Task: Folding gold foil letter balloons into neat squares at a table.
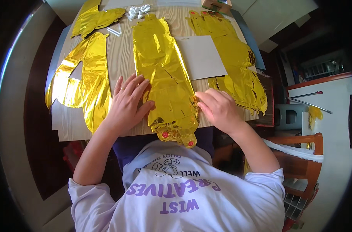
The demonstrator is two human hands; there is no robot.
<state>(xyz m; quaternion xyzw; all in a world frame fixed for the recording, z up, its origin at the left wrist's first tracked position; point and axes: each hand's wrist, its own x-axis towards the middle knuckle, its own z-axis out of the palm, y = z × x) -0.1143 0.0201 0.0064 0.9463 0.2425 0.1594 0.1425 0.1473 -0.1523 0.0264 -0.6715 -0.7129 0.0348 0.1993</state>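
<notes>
A flat, uninflated gold foil balloon [162, 69] lies lengthwise down the middle of the table, its near end hanging slightly over the front edge with two red dots on it. My left hand [130, 101] rests with fingers apart along its left edge, the fingertips touching the foil. At the opposite edge my right hand [216, 104] is closed, thumb and forefinger pinching the foil's side. Another flat gold foil balloon [94, 77] with a cut-out lies to the left. On the right, a stack of gold foil balloons [232, 50] partly lies under a white card [202, 57].
Beyond the left balloon are a further gold foil piece [94, 19], clear straws [114, 31] and a heap of small white items [139, 11]. A box [217, 5] stands at the far edge of the wood-grain table [120, 50]. A wooden chair [299, 154] and a grey stool [290, 116] are at right.
</notes>
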